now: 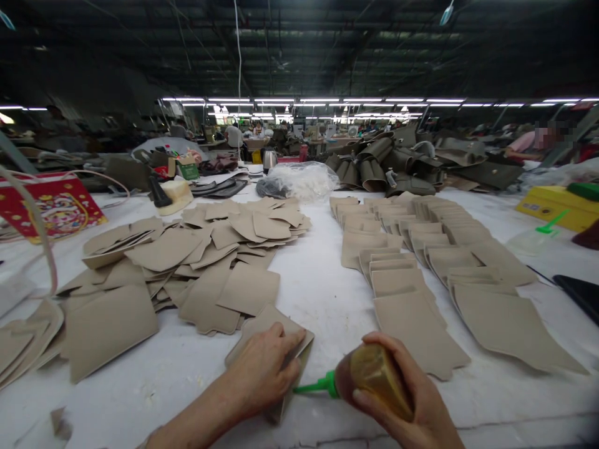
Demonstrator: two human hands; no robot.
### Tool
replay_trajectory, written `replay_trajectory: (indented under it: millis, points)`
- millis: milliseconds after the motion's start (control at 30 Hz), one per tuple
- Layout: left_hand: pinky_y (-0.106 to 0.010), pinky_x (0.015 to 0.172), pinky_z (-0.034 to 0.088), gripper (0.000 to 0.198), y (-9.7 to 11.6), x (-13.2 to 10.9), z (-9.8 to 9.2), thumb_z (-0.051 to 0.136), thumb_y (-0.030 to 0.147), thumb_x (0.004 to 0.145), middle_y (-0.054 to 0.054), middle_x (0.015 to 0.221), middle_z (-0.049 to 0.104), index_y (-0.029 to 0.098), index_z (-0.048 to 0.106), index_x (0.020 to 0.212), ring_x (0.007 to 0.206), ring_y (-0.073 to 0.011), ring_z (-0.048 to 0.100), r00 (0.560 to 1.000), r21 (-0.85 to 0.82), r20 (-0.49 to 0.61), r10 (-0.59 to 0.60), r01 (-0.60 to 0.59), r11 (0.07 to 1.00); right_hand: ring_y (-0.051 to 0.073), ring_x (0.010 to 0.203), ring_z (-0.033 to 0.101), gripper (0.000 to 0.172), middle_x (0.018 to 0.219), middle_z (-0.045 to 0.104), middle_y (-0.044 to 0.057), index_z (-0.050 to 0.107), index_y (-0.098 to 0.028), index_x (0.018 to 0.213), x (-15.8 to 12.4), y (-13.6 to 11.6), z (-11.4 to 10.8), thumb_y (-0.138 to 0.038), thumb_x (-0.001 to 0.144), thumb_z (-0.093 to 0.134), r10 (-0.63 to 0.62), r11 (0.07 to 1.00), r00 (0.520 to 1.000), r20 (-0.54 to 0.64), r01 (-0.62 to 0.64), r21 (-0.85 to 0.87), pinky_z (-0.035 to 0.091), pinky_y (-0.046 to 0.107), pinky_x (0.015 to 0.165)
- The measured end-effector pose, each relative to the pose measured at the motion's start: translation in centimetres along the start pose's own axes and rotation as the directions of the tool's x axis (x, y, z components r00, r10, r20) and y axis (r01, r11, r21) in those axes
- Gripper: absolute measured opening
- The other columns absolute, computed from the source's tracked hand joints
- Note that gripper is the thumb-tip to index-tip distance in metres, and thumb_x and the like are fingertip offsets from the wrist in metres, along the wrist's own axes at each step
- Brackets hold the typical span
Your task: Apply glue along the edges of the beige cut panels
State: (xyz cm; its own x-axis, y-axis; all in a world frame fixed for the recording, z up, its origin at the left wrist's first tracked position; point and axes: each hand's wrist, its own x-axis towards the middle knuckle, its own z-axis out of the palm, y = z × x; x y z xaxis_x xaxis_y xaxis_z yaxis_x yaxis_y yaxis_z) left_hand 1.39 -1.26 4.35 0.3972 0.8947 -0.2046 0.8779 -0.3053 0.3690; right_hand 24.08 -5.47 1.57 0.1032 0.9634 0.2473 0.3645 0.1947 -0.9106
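My left hand point(264, 371) lies flat, fingers together, pressing down on a beige leather piece point(262, 327) at the near edge of the white table point(318, 287). My right hand point(412, 405) is wrapped round a brownish glue bottle point(374, 374) with a green nozzle point(311, 388). The nozzle tip points left and touches the edge of the piece under my left hand.
A loose heap of beige pieces point(187, 262) covers the left of the table. Overlapping rows of the same pieces point(421, 262) run up the right side. A red bag point(51, 202), a yellow box point(552, 206), a plastic bag point(304, 178) and dark folded leather point(397, 165) stand farther back. People work in the distance.
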Motion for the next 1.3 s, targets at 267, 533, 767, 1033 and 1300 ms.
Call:
replay_trajectory:
  millis: [267,533,767,1033,1300]
  points:
    - [-0.029,0.076,0.043,0.043,-0.4,0.1,0.3,0.041,0.034,0.088,-0.002,0.096,0.055,0.039,0.045,0.13,0.087,-0.02,0.059,1.0,-0.001,0.007,0.001,-0.001,1.0,0.022,0.084,0.062,0.05,0.098,0.064,0.001,0.056,-0.024,0.109,-1.2,-0.2,0.5,-0.046,0.068,0.072,0.075,0.997,0.997,-0.012,-0.075,0.031,0.046,0.026,0.073]
    - [-0.027,0.079,0.043,0.044,-0.4,0.1,0.4,0.04,0.038,0.089,-0.002,0.099,0.055,0.037,0.044,0.133,0.09,-0.0187,0.059,1.0,-0.017,0.016,-0.017,0.017,1.0,0.022,0.084,0.062,0.048,0.096,0.064,0.0,0.057,-0.024,0.108,-2.1,-0.4,0.9,-0.045,0.067,0.072,0.092,0.993,0.996,0.008,-0.092,0.075,0.047,0.025,0.073]
    - [-0.029,0.078,0.043,0.043,-0.6,0.0,0.6,0.039,0.039,0.09,-0.001,0.099,0.055,0.038,0.045,0.132,0.089,-0.0191,0.059,1.0,-0.045,-0.005,-0.02,0.02,0.999,0.021,0.094,0.058,0.046,0.104,0.06,0.0,0.053,-0.025,0.112,-1.2,0.6,0.3,-0.043,0.073,0.069,0.026,1.0,0.999,-0.022,-0.026,-0.007,0.042,0.025,0.082]
    - [-0.029,0.077,0.043,0.042,-0.3,0.2,0.4,0.042,0.036,0.087,-0.002,0.1,0.056,0.038,0.049,0.129,0.09,-0.0197,0.059,1.0,-0.075,-0.005,-0.029,0.028,0.997,0.02,0.098,0.056,0.046,0.111,0.056,-0.001,0.048,-0.028,0.117,-0.6,1.9,-0.3,-0.044,0.079,0.067,-0.118,0.991,0.993,-0.001,0.117,-0.064,0.039,0.025,0.087]
    - [-0.031,0.079,0.043,0.045,-0.2,0.3,0.3,0.044,0.03,0.083,-0.002,0.099,0.057,0.039,0.051,0.127,0.092,-0.0206,0.06,0.999,-0.126,0.006,-0.039,0.039,0.991,0.018,0.101,0.054,0.044,0.113,0.054,-0.002,0.045,-0.029,0.119,0.2,1.9,-0.7,-0.042,0.082,0.065,-0.166,0.98,0.986,-0.011,0.164,-0.115,0.038,0.022,0.088]
